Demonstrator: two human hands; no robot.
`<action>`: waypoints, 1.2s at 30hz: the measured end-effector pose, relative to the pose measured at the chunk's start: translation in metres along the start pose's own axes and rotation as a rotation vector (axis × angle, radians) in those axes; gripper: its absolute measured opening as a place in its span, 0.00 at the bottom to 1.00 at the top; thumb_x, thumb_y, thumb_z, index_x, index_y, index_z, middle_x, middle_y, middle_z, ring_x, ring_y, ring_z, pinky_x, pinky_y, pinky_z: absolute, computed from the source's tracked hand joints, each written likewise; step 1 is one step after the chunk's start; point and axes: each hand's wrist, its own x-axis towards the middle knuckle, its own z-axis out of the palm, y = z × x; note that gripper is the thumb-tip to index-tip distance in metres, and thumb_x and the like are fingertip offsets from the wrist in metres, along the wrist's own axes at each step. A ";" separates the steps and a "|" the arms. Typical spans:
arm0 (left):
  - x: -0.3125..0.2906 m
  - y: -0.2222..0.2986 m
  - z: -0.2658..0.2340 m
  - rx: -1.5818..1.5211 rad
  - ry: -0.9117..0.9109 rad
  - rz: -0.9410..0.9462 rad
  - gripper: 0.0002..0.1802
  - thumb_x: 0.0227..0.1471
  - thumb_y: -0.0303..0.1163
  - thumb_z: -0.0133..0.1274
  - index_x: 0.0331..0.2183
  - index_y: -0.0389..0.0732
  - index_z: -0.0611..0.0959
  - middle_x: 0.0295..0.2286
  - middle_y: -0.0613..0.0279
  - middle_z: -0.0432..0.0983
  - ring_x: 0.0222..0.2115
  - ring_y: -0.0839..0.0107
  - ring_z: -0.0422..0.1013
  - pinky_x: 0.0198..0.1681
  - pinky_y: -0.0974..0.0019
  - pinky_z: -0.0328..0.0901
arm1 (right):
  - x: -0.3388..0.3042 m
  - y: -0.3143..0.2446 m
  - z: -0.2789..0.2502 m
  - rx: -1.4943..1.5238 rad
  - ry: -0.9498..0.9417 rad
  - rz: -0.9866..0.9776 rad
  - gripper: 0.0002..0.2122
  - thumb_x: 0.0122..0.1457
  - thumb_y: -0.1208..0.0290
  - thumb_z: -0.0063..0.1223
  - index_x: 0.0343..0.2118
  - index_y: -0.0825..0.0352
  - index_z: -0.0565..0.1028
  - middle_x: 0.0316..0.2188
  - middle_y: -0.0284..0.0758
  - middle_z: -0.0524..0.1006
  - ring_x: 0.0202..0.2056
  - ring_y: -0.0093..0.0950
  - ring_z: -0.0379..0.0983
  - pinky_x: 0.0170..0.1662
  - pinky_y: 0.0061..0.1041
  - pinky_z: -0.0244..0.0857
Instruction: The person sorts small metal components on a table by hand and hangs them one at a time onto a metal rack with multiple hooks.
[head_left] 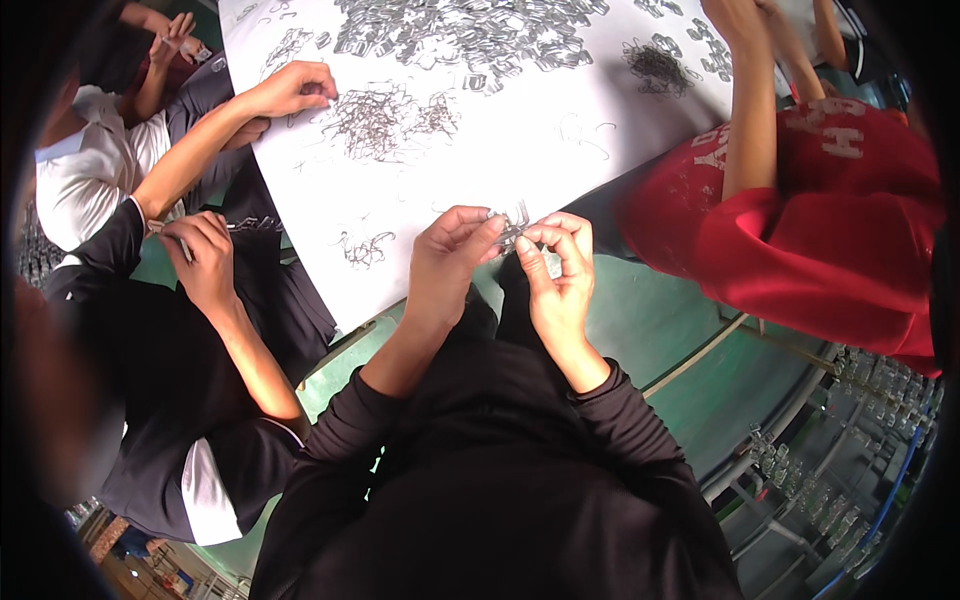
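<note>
Just past the table's near edge, my left hand [446, 262] and my right hand [563, 278] meet at a small shiny metal piece [516, 222] with thin prongs. My left thumb and fingers pinch it from one side, and my right thumb and index finger close on its other side. The fingertips hide part of it, so its exact kind does not show. Left of my hands, a small group of bent dark wires [366, 248] lies on the white table [500, 150]. A larger tangle of wires [372, 125] is farther back.
A big heap of silvery metal pieces [470, 38] covers the table's far part, with another wire pile [658, 68] at right. Co-workers sit close on both sides: one in a red top [800, 230], one in black [180, 380], one in white [90, 190]. Racks of metal pieces [810, 500] stand lower right.
</note>
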 end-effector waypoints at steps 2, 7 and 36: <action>-0.005 -0.002 -0.003 0.025 0.005 0.111 0.07 0.51 0.25 0.53 0.35 0.37 0.78 0.37 0.62 0.73 0.37 0.75 0.70 0.41 0.69 0.69 | -0.001 0.000 0.004 -0.009 -0.008 -0.027 0.05 0.49 0.77 0.57 0.29 0.67 0.74 0.34 0.34 0.67 0.38 0.28 0.65 0.43 0.25 0.60; -0.012 -0.008 -0.011 0.065 0.091 0.376 0.05 0.47 0.25 0.57 0.30 0.37 0.80 0.37 0.63 0.71 0.39 0.77 0.67 0.41 0.73 0.64 | -0.001 0.005 0.007 -0.035 -0.160 -0.081 0.05 0.48 0.79 0.58 0.29 0.68 0.75 0.35 0.34 0.67 0.38 0.27 0.65 0.43 0.25 0.60; -0.036 -0.067 -0.032 0.170 -0.143 0.254 0.06 0.52 0.17 0.47 0.35 0.32 0.75 0.30 0.61 0.74 0.30 0.80 0.70 0.36 0.77 0.66 | 0.097 0.072 0.040 -0.114 -0.477 0.222 0.05 0.59 0.73 0.46 0.31 0.69 0.70 0.24 0.32 0.75 0.23 0.18 0.71 0.23 0.16 0.62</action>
